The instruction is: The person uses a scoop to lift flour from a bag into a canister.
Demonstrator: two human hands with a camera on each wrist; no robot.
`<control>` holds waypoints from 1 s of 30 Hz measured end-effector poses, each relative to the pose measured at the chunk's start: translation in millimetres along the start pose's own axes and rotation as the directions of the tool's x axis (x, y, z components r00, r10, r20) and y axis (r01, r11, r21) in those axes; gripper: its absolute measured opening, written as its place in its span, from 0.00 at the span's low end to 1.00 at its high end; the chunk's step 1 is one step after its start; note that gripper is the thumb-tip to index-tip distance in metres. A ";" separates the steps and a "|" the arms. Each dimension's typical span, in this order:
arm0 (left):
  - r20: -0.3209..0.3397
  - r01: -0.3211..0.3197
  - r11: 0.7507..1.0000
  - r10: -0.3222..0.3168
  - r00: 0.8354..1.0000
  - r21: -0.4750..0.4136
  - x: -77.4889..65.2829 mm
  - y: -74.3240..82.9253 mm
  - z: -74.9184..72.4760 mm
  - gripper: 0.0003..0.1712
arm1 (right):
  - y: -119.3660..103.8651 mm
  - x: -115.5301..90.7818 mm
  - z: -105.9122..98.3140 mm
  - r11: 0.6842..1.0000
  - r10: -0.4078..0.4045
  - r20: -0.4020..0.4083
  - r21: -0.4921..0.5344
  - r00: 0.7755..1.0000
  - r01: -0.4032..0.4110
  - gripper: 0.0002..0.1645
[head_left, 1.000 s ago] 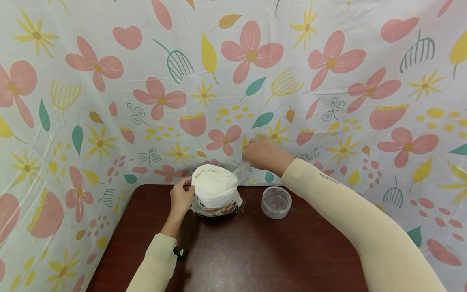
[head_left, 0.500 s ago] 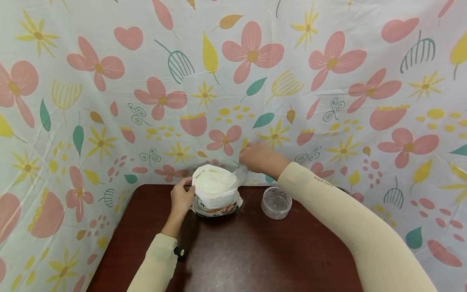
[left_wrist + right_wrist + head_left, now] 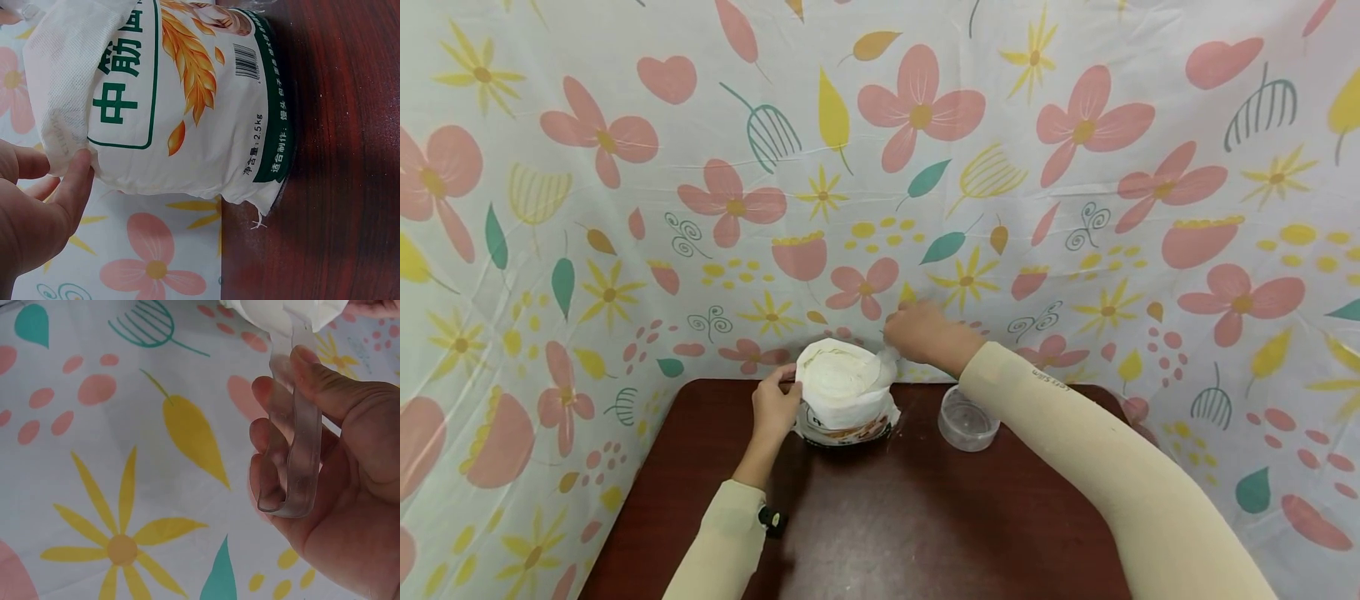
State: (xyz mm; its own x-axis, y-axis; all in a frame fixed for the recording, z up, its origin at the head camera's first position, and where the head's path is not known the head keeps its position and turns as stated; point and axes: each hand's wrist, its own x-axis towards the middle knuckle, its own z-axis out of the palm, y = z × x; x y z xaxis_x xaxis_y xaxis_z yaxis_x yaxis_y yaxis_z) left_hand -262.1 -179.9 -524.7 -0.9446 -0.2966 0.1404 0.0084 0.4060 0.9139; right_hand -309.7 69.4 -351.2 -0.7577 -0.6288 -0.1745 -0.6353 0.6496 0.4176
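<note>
An opened white bag of flour (image 3: 844,410), printed with wheat ears and green lettering in the left wrist view, stands at the table's back edge with its rim folded outward. White flour (image 3: 835,375) shows in its mouth. My left hand (image 3: 777,400) pinches the folded rim (image 3: 69,94) between thumb and fingers at the bag's left side. Above and right of the bag, my right hand (image 3: 928,333) holds a clear plastic scoop (image 3: 303,450), fingers and thumb around its handle. The scoop slants down into the bag's mouth, its front end partly hidden there.
A round clear plastic tub (image 3: 966,421) stands right of the bag, partly under the right forearm. The dark red-brown table (image 3: 880,517) ends at a flower-printed cloth (image 3: 775,125) hanging close behind the bag.
My right hand has moved left and slightly down, bringing the scoop further over the flour. The left hand keeps its hold on the bag's rim, and the tub stays put.
</note>
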 end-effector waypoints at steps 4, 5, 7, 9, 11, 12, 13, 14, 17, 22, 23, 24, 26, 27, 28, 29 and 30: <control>0.003 0.008 1.000 -0.008 1.000 -0.007 -0.2 0.6 -0.2 0.19 | -4.7 2.4 2.2 1.000 0.006 -0.010 0.002 1.000 -0.006 0.09; 0.005 0.010 1.000 -0.009 1.000 -0.007 -0.4 0.8 -0.3 0.19 | -5.8 3.1 2.7 1.000 0.008 -0.001 0.007 1.000 -0.008 0.09; 0.005 0.010 1.000 -0.010 1.000 -0.007 -0.6 1.2 -0.2 0.19 | -7.7 5.0 4.6 1.000 0.009 0.004 0.020 1.000 -0.009 0.09; 0.002 0.008 1.000 -0.008 1.000 -0.005 -0.9 1.8 -0.1 0.19 | -9.6 6.9 6.3 0.999 0.010 0.011 0.031 1.000 -0.010 0.09; 0.000 0.005 1.000 -0.005 1.000 -0.004 -1.1 2.1 0.0 0.18 | -11.2 8.8 8.2 0.999 0.009 0.014 0.035 1.000 -0.009 0.08; -0.001 0.003 1.000 -0.003 1.000 -0.004 -1.2 2.2 0.1 0.18 | -11.9 9.5 9.1 0.999 0.009 0.012 0.038 1.000 -0.009 0.08; -0.001 0.001 1.000 -0.001 1.000 -0.003 -1.2 2.2 0.1 0.18 | -12.8 10.1 9.8 0.999 0.009 0.014 0.040 1.000 -0.009 0.09; -0.002 -0.001 1.000 0.001 1.000 -0.003 -1.3 2.4 0.1 0.18 | -13.5 10.5 10.3 0.999 0.008 0.012 0.038 1.000 -0.009 0.09; -0.002 -0.004 1.000 0.004 1.000 -0.003 -1.5 2.1 0.3 0.18 | -15.4 11.7 11.8 0.999 0.010 0.016 0.043 1.000 -0.010 0.12; -0.001 -0.002 1.000 0.002 1.000 -0.002 -1.9 1.9 0.1 0.18 | -17.8 14.6 14.8 0.998 0.014 0.020 0.064 1.000 -0.016 0.15; -0.001 -0.002 1.000 0.002 1.000 -0.001 -2.0 2.0 0.0 0.18 | -18.0 15.3 15.7 0.998 0.014 0.018 0.065 1.000 -0.015 0.15; -0.002 -0.002 1.000 0.002 1.000 -0.002 -1.9 2.0 0.0 0.18 | -18.1 15.7 16.4 0.998 0.013 0.016 0.065 1.000 -0.014 0.15; -0.002 -0.004 1.000 0.004 1.000 -0.001 -1.8 2.1 0.1 0.18 | -18.2 16.6 17.7 0.998 0.008 0.014 0.067 1.000 -0.009 0.15; -0.001 -0.004 1.000 0.004 1.000 -0.002 -1.8 2.1 0.2 0.18 | -18.0 16.9 18.2 0.998 0.006 0.012 0.067 1.000 -0.007 0.14; 0.000 -0.006 1.000 0.006 1.000 -0.001 -1.8 2.2 0.3 0.18 | -17.8 17.0 18.5 0.998 0.004 0.013 0.069 1.000 -0.005 0.14; 0.001 -0.007 1.000 0.007 1.000 -0.001 -1.8 2.4 0.4 0.19 | -17.5 17.0 18.8 0.998 0.003 0.016 0.070 1.000 -0.004 0.13; 0.002 -0.007 1.000 0.007 1.000 -0.001 -1.8 2.6 0.6 0.19 | -17.1 16.9 18.8 0.997 0.000 0.020 0.074 1.000 -0.002 0.13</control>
State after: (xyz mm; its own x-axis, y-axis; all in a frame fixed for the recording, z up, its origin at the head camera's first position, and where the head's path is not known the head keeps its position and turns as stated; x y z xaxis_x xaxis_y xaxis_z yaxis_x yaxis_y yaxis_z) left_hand -260.6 -177.9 -522.8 -0.9453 -0.2918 0.1460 0.0154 0.4071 0.9132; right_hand -314.4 55.7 -378.1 -0.7606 -0.6202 -0.1921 -0.6434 0.6803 0.3511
